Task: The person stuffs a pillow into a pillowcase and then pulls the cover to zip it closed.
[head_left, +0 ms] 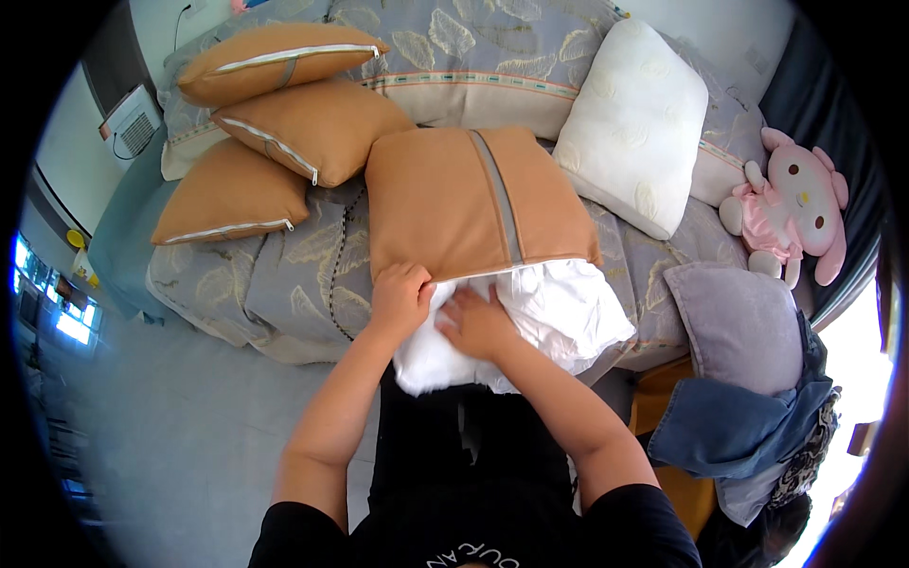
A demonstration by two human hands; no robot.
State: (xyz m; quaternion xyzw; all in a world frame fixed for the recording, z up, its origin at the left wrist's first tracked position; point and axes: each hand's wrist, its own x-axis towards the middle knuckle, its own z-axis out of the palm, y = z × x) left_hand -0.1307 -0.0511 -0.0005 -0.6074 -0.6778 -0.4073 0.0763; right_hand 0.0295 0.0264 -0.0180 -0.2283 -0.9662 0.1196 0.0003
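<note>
Hands, left (400, 295) and right (476, 322), press white insert (559, 312) into tan cover (454, 204).

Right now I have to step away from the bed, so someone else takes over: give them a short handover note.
Left hand grips the open edge of the tan cushion cover on the bed. Right hand presses the white insert toward the opening. Done: insert is partly inside. Left: roughly half sticks out, and the opening is not closed. Three filled tan cushions are stacked to the left.
</note>
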